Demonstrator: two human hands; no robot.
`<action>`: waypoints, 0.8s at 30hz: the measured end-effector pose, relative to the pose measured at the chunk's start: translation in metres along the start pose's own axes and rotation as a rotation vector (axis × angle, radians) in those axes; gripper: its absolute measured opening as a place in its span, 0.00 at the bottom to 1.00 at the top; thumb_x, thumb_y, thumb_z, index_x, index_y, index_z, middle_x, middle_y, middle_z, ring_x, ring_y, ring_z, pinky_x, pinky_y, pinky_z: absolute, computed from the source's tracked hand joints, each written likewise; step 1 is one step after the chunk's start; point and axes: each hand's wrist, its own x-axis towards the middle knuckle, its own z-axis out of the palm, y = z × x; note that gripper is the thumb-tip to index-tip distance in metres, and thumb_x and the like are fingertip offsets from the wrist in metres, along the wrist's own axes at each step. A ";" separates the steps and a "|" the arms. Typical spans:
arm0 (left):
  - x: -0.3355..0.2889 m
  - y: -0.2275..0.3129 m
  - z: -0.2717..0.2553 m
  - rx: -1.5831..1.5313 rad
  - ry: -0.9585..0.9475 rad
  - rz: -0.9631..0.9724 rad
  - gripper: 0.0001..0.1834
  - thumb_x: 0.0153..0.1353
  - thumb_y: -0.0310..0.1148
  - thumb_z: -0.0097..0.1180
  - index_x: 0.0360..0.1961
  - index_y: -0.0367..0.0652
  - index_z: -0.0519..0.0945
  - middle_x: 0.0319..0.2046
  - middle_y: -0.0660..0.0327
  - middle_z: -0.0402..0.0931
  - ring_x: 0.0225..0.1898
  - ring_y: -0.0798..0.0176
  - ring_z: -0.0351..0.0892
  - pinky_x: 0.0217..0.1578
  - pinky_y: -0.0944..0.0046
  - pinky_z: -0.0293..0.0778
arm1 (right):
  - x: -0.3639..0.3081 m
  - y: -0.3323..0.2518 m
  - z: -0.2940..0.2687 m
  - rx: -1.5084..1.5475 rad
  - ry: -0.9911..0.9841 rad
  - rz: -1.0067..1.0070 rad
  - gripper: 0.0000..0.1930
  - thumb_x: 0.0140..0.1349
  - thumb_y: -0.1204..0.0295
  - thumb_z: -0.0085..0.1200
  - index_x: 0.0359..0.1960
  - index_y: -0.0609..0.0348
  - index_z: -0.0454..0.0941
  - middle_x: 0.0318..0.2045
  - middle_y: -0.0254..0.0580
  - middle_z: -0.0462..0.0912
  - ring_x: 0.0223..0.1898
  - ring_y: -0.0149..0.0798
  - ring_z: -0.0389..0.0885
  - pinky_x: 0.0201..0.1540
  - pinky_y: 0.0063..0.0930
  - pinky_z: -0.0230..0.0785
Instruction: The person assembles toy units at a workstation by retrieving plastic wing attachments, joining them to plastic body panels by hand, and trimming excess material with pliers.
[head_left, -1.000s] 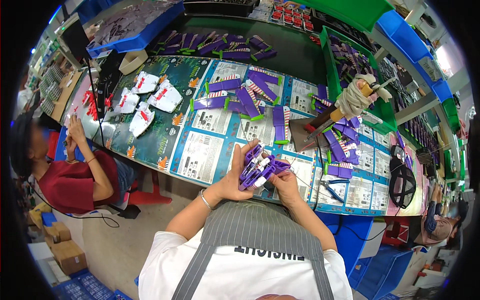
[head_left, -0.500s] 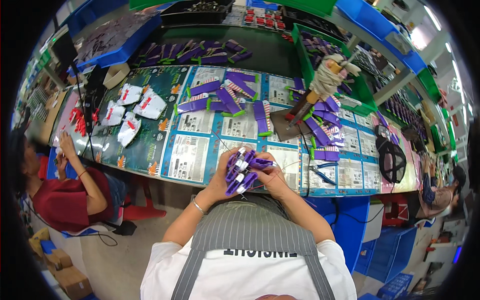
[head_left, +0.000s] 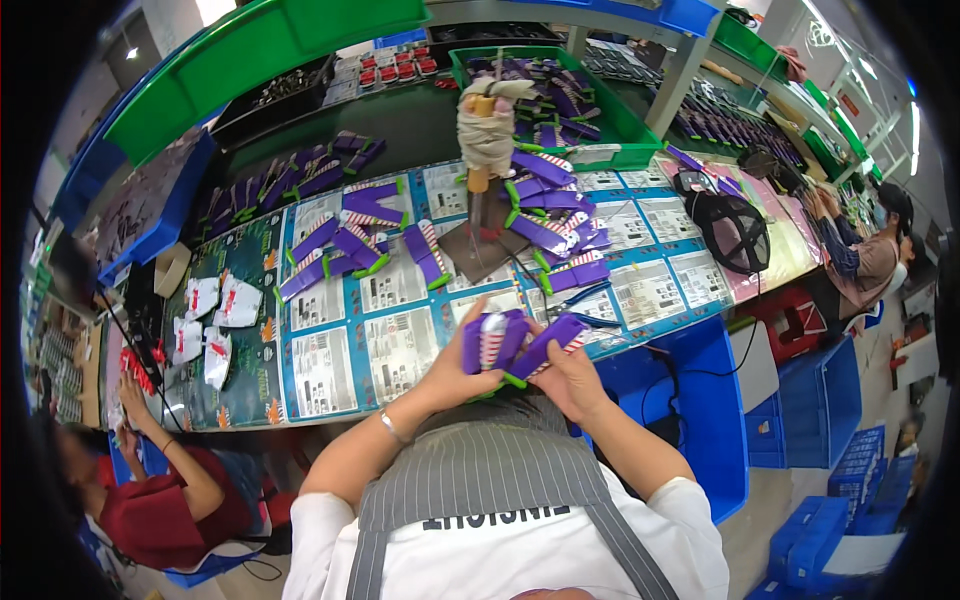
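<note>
My left hand [head_left: 452,368] is closed around a purple plastic toy part [head_left: 490,342] with a red-and-white striped side and a green end. Fingers of my right hand [head_left: 578,388] grip a second purple part [head_left: 548,348], tilted and touching the first near its green tip. I cannot tell whether the two are joined. Both are held above my lap at the table's front edge. Just beyond the right hand lie blue-handled pliers [head_left: 585,302]. Further in, several similar purple parts [head_left: 345,240] are spread on the table, with more piled [head_left: 560,225] at its middle right.
A cloth-wrapped upright tool [head_left: 485,140] stands on a dark plate [head_left: 480,255]. Behind it is a green bin [head_left: 625,155] of purple parts. White-and-red pieces [head_left: 215,325] lie at left, a black cap [head_left: 728,232] at right. Co-workers sit on both sides; a blue bin [head_left: 705,400] is below.
My view has swung to the right. The purple parts in my hands have been turned, their striped sides and green ends now showing, with one part angled off in the right hand.
</note>
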 end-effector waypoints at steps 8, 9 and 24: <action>0.165 0.062 0.062 0.830 0.087 0.240 0.55 0.38 0.31 0.61 0.68 0.54 0.43 0.55 0.39 0.63 0.51 0.38 0.70 0.50 0.52 0.70 | 0.067 -0.101 -0.043 -0.208 0.155 -0.520 0.14 0.67 0.69 0.44 0.53 0.53 0.64 0.49 0.37 0.73 0.50 0.38 0.73 0.51 0.44 0.67; 0.183 0.065 0.063 0.883 0.122 0.144 0.56 0.39 0.29 0.61 0.68 0.55 0.42 0.56 0.37 0.61 0.52 0.37 0.69 0.49 0.51 0.70 | 0.079 -0.109 -0.048 -0.177 0.185 -0.541 0.15 0.67 0.69 0.45 0.54 0.53 0.64 0.49 0.37 0.73 0.50 0.38 0.73 0.50 0.44 0.67; 0.050 0.314 -0.154 2.072 1.289 0.778 0.42 0.45 0.43 0.65 0.63 0.54 0.62 0.58 0.57 0.63 0.61 0.50 0.59 0.58 0.44 0.52 | 0.106 -0.130 -0.092 -0.464 0.350 -0.431 0.13 0.61 0.73 0.53 0.47 0.57 0.68 0.38 0.31 0.76 0.35 0.25 0.73 0.35 0.21 0.67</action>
